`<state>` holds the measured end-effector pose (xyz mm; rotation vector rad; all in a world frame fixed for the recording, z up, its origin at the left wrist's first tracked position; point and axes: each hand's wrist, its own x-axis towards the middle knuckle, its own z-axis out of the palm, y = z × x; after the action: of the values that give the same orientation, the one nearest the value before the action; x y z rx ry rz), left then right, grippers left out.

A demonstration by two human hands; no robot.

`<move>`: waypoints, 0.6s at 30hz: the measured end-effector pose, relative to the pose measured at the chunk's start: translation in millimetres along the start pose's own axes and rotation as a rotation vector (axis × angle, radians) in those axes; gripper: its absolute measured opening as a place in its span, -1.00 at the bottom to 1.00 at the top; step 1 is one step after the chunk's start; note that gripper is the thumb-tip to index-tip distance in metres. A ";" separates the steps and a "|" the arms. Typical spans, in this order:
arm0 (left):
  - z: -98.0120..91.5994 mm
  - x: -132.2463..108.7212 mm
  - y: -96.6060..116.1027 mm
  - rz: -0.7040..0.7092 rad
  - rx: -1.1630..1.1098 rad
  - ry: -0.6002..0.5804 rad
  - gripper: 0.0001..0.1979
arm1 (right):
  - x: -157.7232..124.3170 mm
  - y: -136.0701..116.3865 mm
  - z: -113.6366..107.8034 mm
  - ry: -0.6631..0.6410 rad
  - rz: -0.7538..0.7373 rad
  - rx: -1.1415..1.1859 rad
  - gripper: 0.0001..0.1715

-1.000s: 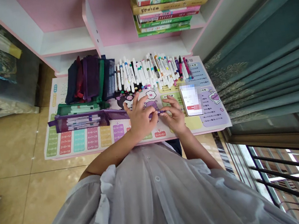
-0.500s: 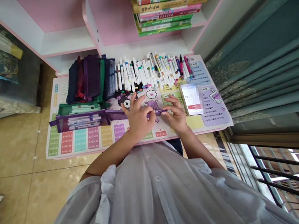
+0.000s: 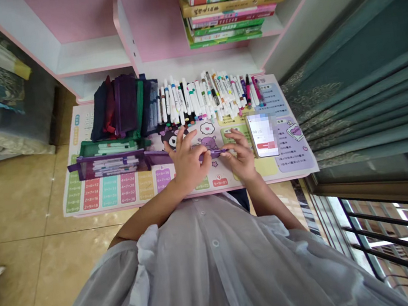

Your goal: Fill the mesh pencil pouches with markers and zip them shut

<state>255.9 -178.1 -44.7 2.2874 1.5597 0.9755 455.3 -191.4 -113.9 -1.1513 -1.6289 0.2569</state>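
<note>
The left hand and the right hand meet over a printed times-table mat, their fingers closed on a slim purple marker held crosswise between them, just above the mat. An open purple mesh pouch lies near the left hand; a smartphone with a blurred screen lies beside the right, below a packed row of white-barrelled markers

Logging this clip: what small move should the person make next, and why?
Probably carry the slim purple marker held by the left hand and right hand over to the purple mesh pouch, since both hands are on the marker and that pouch, already holding markers, lies just beside the left hand.
</note>
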 end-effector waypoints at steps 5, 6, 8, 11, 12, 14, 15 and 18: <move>-4.3 0.5 -1.9 -0.016 0.011 -0.006 -0.82 | -0.8 1.2 -0.6 0.009 -0.004 0.008 -0.87; -4.9 0.4 -2.0 -0.016 0.010 -0.004 -0.82 | -0.7 0.9 -0.6 0.009 -0.005 0.008 -0.87; -5.6 0.4 -2.2 -0.019 0.007 -0.004 -0.82 | -0.5 0.3 -0.3 0.011 -0.008 0.007 -0.87; -6.1 0.5 -2.8 -0.036 0.010 -0.028 -0.82 | -0.1 -0.3 -0.1 0.009 -0.016 -0.002 -0.85; -6.4 0.6 -3.0 -0.043 0.013 -0.034 -0.82 | 0.0 -0.4 -0.1 0.009 -0.016 -0.009 -0.84; -7.2 0.4 -3.5 -0.049 0.014 -0.035 -0.82 | 0.3 -0.3 -0.1 0.011 -0.015 -0.030 -0.82; -7.6 0.2 -3.7 -0.048 0.013 -0.033 -0.81 | 0.4 -0.3 0.0 0.012 -0.015 -0.041 -0.80; -8.4 -0.5 -4.4 -0.042 0.009 -0.029 -0.82 | 0.6 -0.5 0.2 0.011 -0.025 -0.058 -0.81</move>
<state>247.2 -178.3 -40.7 2.2553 1.5964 0.9226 454.8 -191.2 -113.3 -1.1734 -1.6496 0.1877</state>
